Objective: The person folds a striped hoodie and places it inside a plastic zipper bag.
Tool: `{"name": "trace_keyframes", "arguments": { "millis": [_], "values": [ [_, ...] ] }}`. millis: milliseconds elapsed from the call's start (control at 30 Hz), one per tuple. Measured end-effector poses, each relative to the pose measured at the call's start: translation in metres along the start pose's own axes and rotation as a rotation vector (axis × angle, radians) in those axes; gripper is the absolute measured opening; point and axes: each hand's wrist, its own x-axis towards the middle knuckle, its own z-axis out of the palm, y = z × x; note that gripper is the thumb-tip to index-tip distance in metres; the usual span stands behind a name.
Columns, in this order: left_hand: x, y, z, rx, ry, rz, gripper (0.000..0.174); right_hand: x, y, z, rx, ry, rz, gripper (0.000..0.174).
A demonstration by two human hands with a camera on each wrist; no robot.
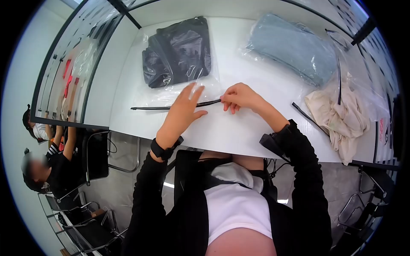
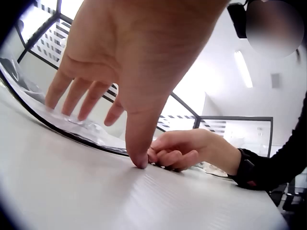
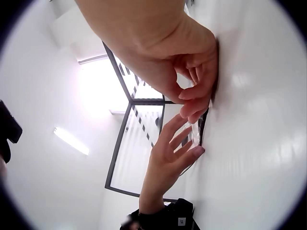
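Note:
A folded dark garment (image 1: 177,53) lies inside a clear plastic bag (image 1: 160,97) in the head view. Along the bag's near edge runs a thin black closure strip (image 1: 147,108). My right hand (image 1: 243,97) pinches the strip's right end between thumb and fingers. Spread over the strip, left of that grip, is my left hand (image 1: 181,111), its fingers straight and pointing toward the garment. In the left wrist view the left thumb (image 2: 139,155) reaches down close beside the right fingers (image 2: 175,157).
A second clear bag with light blue folded fabric (image 1: 290,47) lies at the back right. Nearer on the right are a crumpled beige cloth (image 1: 339,117) and another black strip (image 1: 305,114). Framed partitions (image 1: 115,55) border the white table (image 1: 239,132). Another person sits at far left.

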Motion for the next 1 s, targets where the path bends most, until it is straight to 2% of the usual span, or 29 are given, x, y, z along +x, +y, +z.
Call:
{"name": "trace_keyframes", "arguments": {
  "millis": [100, 200, 300, 400, 600, 700, 767, 867, 933, 1000],
  "values": [
    [0.007, 0.003, 0.002, 0.086, -0.021, 0.166, 0.046, -0.003, -0.005, -0.004, -0.016, 0.104, 0.026, 0.025],
    [0.017, -0.002, 0.008, 0.206, -0.044, 0.172, 0.035, -0.006, -0.009, -0.005, -0.02, 0.081, 0.046, 0.024],
    [0.022, 0.006, 0.002, 0.132, -0.021, 0.237, 0.031, -0.007, -0.007, -0.004, 0.092, -0.021, 0.066, 0.025],
    [0.024, 0.007, 0.005, 0.159, -0.012, 0.262, 0.031, 0.003, 0.005, -0.002, 0.129, -0.009, 0.023, 0.023],
    [0.015, 0.006, 0.001, 0.108, -0.028, 0.141, 0.031, 0.005, 0.003, 0.003, -0.034, -0.019, -0.04, 0.022],
    [-0.002, -0.006, -0.007, 0.196, 0.008, 0.054, 0.029, 0.007, 0.004, -0.003, -0.02, 0.007, -0.039, 0.021],
    [-0.02, -0.023, -0.02, 0.186, 0.127, 0.033, 0.019, 0.007, 0.005, -0.011, 0.008, 0.07, -0.026, 0.019],
    [-0.052, -0.045, -0.036, 0.238, 0.186, -0.163, 0.014, 0.004, 0.0, -0.032, 0.024, 0.209, -0.043, 0.016],
    [-0.068, -0.049, -0.044, 0.247, 0.2, -0.277, 0.011, 0.002, -0.003, -0.043, -0.054, 0.196, -0.023, 0.015],
    [-0.077, -0.049, -0.044, 0.193, 0.283, -0.286, 0.01, 0.0, -0.005, -0.047, -0.164, 0.211, 0.003, 0.017]
  ]
}}
